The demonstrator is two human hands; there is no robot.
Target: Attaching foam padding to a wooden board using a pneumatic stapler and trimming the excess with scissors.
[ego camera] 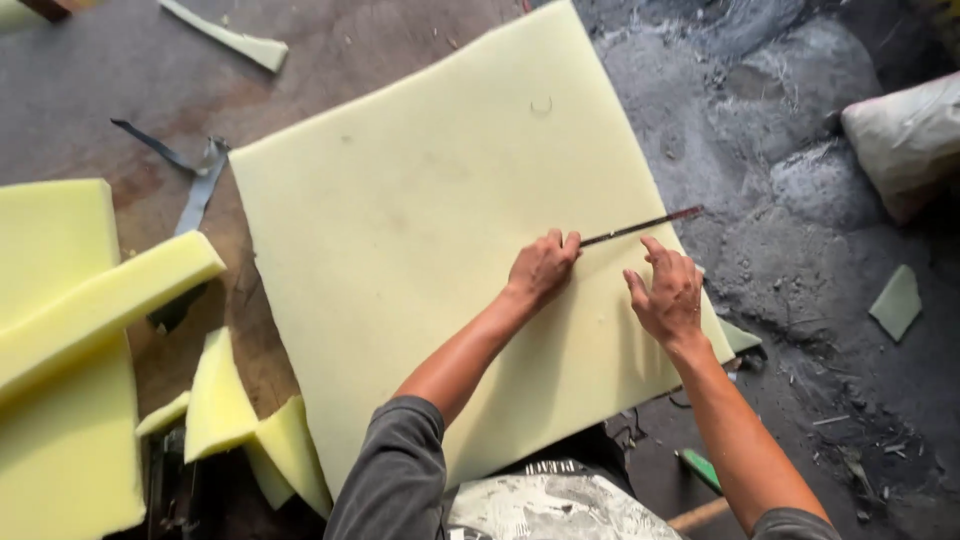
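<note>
Foam offcuts piled at left; big pale foam sheet across centre frame. Left hand fisted, fingers curled together on a thin blade, right of centre. Right hand beside it, fingers slightly apart, pressing the sheet's right edge. White sack at upper right, contents hidden.

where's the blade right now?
In the head view, the thin dark blade lies right of centre, gripped by the left hand, across the large foam sheet near its right edge, tip above the right hand.
</note>
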